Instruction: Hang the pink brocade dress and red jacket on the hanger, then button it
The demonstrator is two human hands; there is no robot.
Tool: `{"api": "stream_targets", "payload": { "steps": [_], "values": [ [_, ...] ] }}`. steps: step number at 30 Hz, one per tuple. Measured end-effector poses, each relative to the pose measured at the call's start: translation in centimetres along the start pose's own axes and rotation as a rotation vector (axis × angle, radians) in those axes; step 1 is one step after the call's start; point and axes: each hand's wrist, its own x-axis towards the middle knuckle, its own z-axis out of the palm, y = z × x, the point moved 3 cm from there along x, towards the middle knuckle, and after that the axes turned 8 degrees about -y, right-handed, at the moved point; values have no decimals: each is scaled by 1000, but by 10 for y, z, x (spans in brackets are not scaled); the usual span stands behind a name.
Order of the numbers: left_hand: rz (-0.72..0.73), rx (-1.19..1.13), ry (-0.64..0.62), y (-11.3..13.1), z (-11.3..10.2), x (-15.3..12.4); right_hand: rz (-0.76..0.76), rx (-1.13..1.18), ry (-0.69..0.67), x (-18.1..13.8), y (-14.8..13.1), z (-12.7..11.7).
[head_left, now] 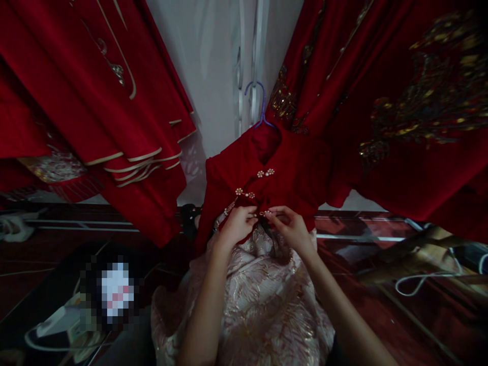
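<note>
A red jacket (293, 157) hangs on a blue-purple hanger (262, 104) in front of me, with beaded flower clasps (266, 173) down its front. My left hand (241, 223) is closed on the jacket's front edge; what lies between its fingertips is partly hidden. The fingers of my right hand (288, 224) pinch a small beaded clasp (266, 213) with a loop at its end. A gap shows between the two hands. Below the jacket spreads a pale pink skirt (263, 310) with a shiny leaf pattern, and my forearms pass over it.
Red garments with pale trim (145, 127) hang at left. At right hangs a red garment with gold embroidery (419, 96). A white cord (414, 284) lies low on the right. A blurred-out patch (117, 292) covers something at lower left.
</note>
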Motion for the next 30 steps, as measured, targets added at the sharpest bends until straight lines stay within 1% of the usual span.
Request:
{"api": "stream_targets", "payload": {
  "steps": [2,4,6,7,8,11,13,18,22,23,26,28,30],
  "values": [
    [15,130,60,0,5,4,-25,-77,-21,-1,2,4],
    [17,210,147,1,5,5,-51,-130,-5,-1,3,5],
    [14,212,235,3,2,5,-55,-131,16,-1,3,4],
    [12,183,257,4,0,5,-50,-117,22,-1,3,3],
    [13,141,253,3,-1,5,-45,-104,27,0,3,1],
    [18,2,159,0,-1,5,-49,-102,46,0,1,-1],
    [-5,-53,129,-4,-1,5,-57,-124,55,0,1,-2],
    [-38,-133,103,-13,1,8,-142,-239,93,1,4,-3],
    [-49,-205,108,-16,4,11,-164,-316,61,1,6,0],
    [-48,-228,105,-16,5,11,-171,-336,69,1,7,1],
    [-56,-269,91,-15,6,12,-207,-377,151,-1,9,5],
    [-69,-258,108,-15,6,12,-223,-387,167,-2,11,8],
    [-82,-243,134,-14,5,12,-216,-373,140,-1,14,10]
  ]
}}
